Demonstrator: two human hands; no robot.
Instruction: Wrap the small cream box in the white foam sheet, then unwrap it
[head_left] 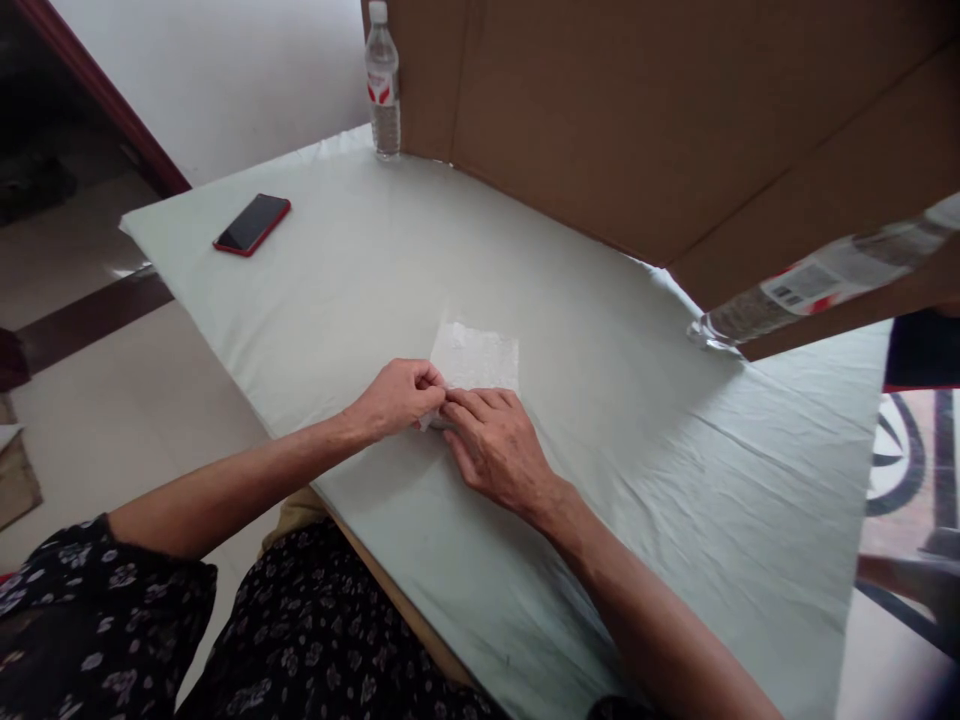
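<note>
A thin, whitish, crinkled sheet (480,358) lies on the cloth-covered table in front of me; whether it is tissue or a plastic wrap I cannot tell. My left hand (405,395) pinches the sheet's near left corner between thumb and fingertips, and a small bit of it shows below them. Across the near edge lies my right hand (495,445), palm down, with its fingers stretched over the sheet and its thumb apart, pointing left. The fingertips of both hands almost meet. Part of the near edge is hidden under the right hand.
A phone (253,224) with a red case lies at the far left. A water bottle (383,85) stands at the back beside a tall cardboard panel (570,110). Another bottle (817,285) stands at the panel's right side. Pale cloth (637,400) covers the table.
</note>
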